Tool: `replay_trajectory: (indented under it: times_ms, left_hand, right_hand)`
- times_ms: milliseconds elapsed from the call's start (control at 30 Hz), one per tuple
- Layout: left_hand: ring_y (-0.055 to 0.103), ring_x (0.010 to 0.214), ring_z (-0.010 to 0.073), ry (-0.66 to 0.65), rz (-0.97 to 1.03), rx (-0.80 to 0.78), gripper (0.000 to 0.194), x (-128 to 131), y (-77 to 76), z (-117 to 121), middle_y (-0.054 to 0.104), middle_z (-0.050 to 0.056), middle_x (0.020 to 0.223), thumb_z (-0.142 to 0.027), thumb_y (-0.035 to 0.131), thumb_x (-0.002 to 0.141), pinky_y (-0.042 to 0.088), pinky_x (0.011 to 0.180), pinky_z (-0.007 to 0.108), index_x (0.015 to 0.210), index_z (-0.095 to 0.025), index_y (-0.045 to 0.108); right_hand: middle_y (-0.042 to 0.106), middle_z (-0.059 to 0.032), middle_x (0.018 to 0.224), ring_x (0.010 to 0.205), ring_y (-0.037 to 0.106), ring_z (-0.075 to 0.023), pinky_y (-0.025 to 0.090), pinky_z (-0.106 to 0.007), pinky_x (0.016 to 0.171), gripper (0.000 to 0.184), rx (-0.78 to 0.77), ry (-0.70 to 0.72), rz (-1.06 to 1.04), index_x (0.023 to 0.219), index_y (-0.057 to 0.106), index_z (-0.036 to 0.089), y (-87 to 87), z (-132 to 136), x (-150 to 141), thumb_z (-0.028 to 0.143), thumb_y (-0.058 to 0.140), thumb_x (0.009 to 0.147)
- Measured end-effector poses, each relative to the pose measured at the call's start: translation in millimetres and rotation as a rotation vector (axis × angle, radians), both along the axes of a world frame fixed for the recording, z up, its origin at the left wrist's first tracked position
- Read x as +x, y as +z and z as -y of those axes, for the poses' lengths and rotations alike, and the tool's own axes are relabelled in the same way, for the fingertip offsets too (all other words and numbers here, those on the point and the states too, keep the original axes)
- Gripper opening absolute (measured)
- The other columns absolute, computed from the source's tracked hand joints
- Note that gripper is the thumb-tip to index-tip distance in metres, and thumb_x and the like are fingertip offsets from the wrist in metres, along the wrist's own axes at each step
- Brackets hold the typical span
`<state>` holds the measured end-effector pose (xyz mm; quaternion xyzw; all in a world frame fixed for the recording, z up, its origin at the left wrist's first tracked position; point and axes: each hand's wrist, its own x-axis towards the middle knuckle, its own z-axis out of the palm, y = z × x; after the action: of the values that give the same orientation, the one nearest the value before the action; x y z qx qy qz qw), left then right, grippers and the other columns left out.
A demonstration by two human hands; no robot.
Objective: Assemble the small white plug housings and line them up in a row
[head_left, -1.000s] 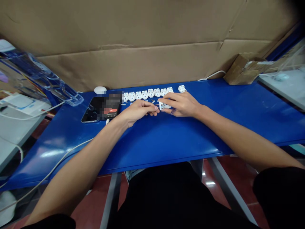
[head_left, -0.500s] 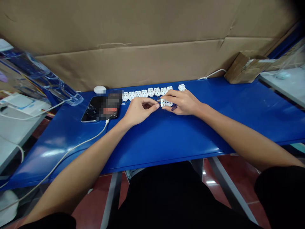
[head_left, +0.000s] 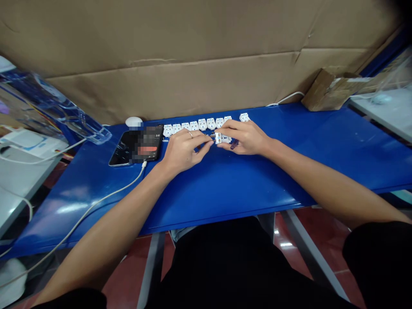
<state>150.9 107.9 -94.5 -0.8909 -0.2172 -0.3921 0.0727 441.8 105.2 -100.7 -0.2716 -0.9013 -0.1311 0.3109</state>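
Note:
My right hand (head_left: 246, 137) grips a white plastic module (head_left: 223, 138) between thumb and fingers above the table. The module looks like an electrical socket insert, and two small openings show on its left end. A dark purple piece (head_left: 234, 144) sticks out from under the right hand's fingers; its kind is unclear. My left hand (head_left: 183, 150), wearing a ring, is closed in a pinch just left of the module's end. Whatever lies between those fingertips is too small to name. Behind the hands, several similar white modules (head_left: 202, 124) stand in a row, with another one (head_left: 244, 117) apart on the right.
Two phones lie on the left of the blue table (head_left: 206, 193), the nearer-centre black phone (head_left: 151, 143) with a white cable (head_left: 106, 196) plugged in. A white rounded object (head_left: 134, 122) sits behind them. A cardboard box (head_left: 328, 92) stands back right; a cardboard wall (head_left: 206, 86) rises behind.
My left hand has turned, its fingers closing tighter, with the fingertips now nearer the module's end. The module has shifted slightly left in my right hand's grip.

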Motion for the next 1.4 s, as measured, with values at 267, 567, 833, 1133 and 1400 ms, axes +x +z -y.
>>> replay_trajectory:
  times_ms: [267, 567, 833, 1133, 1400]
  left_hand:
    - [0.084, 0.082, 0.022, -0.009, 0.021, 0.068, 0.023, -0.1, 1.3, -1.3, 0.089, 0.004, 0.095, -0.028, 0.07, 0.114, 0.062, 0.077, 0.037, 0.101, -0.024, 0.087]
    - [0.073, 0.07, 0.0166, -0.044, 0.194, -0.215, 0.027, 8.8, 4.2, 9.6, 0.081, 0.003, 0.082, -0.032, 0.069, 0.114, 0.057, 0.069, 0.032, 0.096, -0.022, 0.086]
    - [0.073, 0.067, 0.016, 0.006, 0.198, -0.405, 0.037, 7.5, 6.9, 12.1, 0.083, 0.002, 0.079, -0.047, 0.069, 0.116, 0.058, 0.066, 0.032, 0.094, -0.023, 0.086]
    - [0.078, 0.074, 0.0159, 0.003, 0.191, -0.401, 0.027, 3.1, 3.5, 4.3, 0.091, 0.005, 0.104, -0.045, 0.074, 0.114, 0.065, 0.078, 0.031, 0.112, -0.023, 0.089]
    - [0.084, 0.094, 0.0215, -0.061, -0.04, -0.177, 0.019, -8.4, 1.7, -5.0, 0.09, 0.007, 0.108, -0.033, 0.069, 0.117, 0.064, 0.086, 0.035, 0.119, -0.023, 0.085]
  right_hand:
    - [0.084, -0.0122, 0.126, 0.106, 0.083, -0.0259, 0.07, -0.04, 0.088, 0.038, -0.064, 0.108, -0.114, 0.14, 0.079, 0.02, -2.3, -2.5, -2.9, 0.049, 0.073, 0.115]
    - [0.084, -0.0117, 0.128, 0.105, 0.082, -0.0246, 0.066, -0.036, 0.081, 0.041, -0.052, 0.053, -0.1, 0.14, 0.08, 0.021, -0.9, -1.2, -2.3, 0.053, 0.07, 0.116]
    - [0.085, -0.0133, 0.132, 0.111, 0.082, -0.027, 0.064, -0.037, 0.08, 0.044, -0.101, -0.032, -0.049, 0.144, 0.079, 0.022, 4.6, 2.6, -0.1, 0.055, 0.067, 0.116]
    - [0.085, -0.0127, 0.133, 0.106, 0.081, -0.0255, 0.056, -0.033, 0.07, 0.042, -0.035, -0.031, 0.06, 0.146, 0.078, 0.022, 4.2, 1.3, 3.4, 0.048, 0.067, 0.116]
    - [0.085, -0.0098, 0.127, 0.103, 0.081, -0.0232, 0.054, -0.031, 0.068, 0.035, -0.069, 0.052, 0.049, 0.141, 0.08, 0.023, 4.8, 3.7, 1.4, 0.044, 0.07, 0.115]
